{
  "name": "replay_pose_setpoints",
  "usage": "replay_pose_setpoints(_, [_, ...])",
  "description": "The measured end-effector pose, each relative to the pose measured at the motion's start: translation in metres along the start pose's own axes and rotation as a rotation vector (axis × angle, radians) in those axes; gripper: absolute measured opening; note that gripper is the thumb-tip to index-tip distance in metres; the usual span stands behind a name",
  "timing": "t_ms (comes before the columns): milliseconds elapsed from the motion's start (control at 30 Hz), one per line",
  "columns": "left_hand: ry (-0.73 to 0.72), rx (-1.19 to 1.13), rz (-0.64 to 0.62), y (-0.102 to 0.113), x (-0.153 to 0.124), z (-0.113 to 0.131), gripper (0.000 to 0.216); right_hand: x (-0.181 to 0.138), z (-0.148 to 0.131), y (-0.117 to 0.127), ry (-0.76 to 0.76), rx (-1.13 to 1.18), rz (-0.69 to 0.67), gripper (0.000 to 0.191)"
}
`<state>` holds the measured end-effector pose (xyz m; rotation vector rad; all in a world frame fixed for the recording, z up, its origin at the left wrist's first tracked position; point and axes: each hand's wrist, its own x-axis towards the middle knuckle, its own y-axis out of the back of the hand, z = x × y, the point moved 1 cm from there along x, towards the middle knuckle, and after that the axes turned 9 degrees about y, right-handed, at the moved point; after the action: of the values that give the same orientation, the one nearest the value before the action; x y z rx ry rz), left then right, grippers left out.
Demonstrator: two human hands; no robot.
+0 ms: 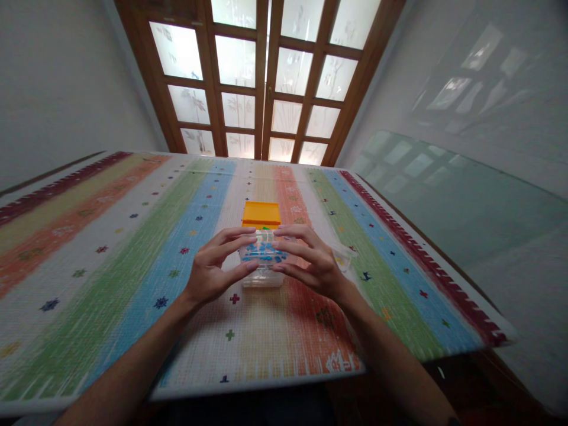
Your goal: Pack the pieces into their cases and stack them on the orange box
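Hands hug the clear box (264, 260) from both sides: left hand (213, 269) and right hand (310, 263), fingers closed on it, equally near. It sits mid striped mat (133, 236), orange lid (261, 215) just behind.

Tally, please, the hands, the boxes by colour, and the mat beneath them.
Hands: 2 (left hand, right hand)
Clear box: 1
Orange box: 1
Mat: 1
Total: 5
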<state>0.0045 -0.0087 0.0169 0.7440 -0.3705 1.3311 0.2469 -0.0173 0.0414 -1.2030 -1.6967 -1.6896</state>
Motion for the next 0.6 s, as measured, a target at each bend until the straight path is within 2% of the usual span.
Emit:
replay_pose_setpoints(267, [-0.014, 0.087, 0.018, 0.0017, 0.0012, -0.0002, 0.032, -0.0031, 0.0019, -0.0027, 0.045, -0.042, 0.003, 0.043])
replay_pose_setpoints(600, [-0.047, 0.162, -0.014, 0.0031, 0.0029, 0.0050, 0.030, -0.0067, 0.0042, -0.0048, 0.032, -0.036, -0.001, 0.037])
